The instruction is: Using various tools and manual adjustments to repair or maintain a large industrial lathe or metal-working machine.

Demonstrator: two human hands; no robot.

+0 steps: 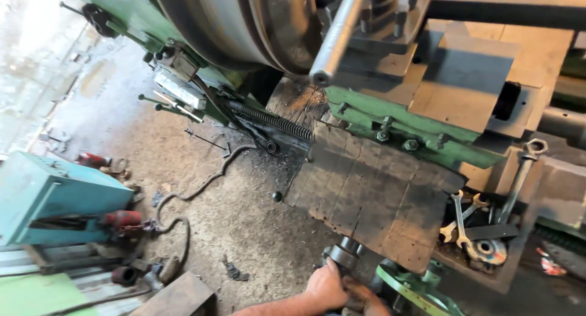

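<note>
A big green lathe (pixel 390 118) fills the top of the view, well above the fingers, with its round metal chuck (pixel 244 23) and a shiny steel bar (pixel 339 35) slanting down from it. Between the lathe and the fingers lies a dark wooden board (pixel 372 194), just above them. Far to the left of the fingers stands a blue metal box (pixel 55 197) on the dirty floor (pixel 244 218), with a black cable (pixel 201 188) curling beside it. To the upper right of the fingers, several wrenches (pixel 464 221) lie in a tray. The left hand (pixel 326 285) is clenched around a dark round metal part (pixel 346 255), fingers wrapped on its lower end. The right hand (pixel 366 299) sits just beside, touching the same part; its grip cannot be told.
</note>
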